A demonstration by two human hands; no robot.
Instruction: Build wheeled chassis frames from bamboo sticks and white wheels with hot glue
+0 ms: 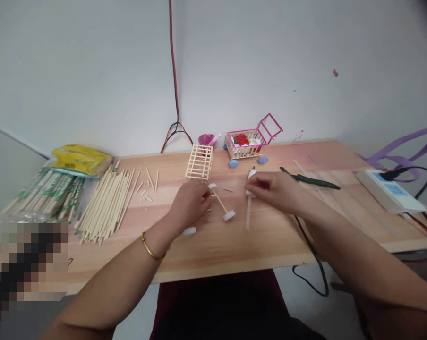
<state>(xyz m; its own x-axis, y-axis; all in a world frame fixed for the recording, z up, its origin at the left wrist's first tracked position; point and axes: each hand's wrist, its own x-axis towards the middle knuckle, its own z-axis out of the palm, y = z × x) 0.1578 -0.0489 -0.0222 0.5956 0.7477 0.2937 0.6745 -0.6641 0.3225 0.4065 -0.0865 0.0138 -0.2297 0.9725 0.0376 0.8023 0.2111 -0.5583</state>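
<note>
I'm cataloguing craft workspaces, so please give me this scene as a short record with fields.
left hand: beside a wooden axle with white wheels; grip unclear
right hand: fingers closed on a white tool, partly hidden
stick frame: small, just beyond the left hand
cart: pink-edged, blue wheels, holding colored pieces
loose sticks: heaped on the table, left side
yellow packet: atop bagged sticks
green tool: right of the right hand
power strip: right end, black plug inserted
</note>
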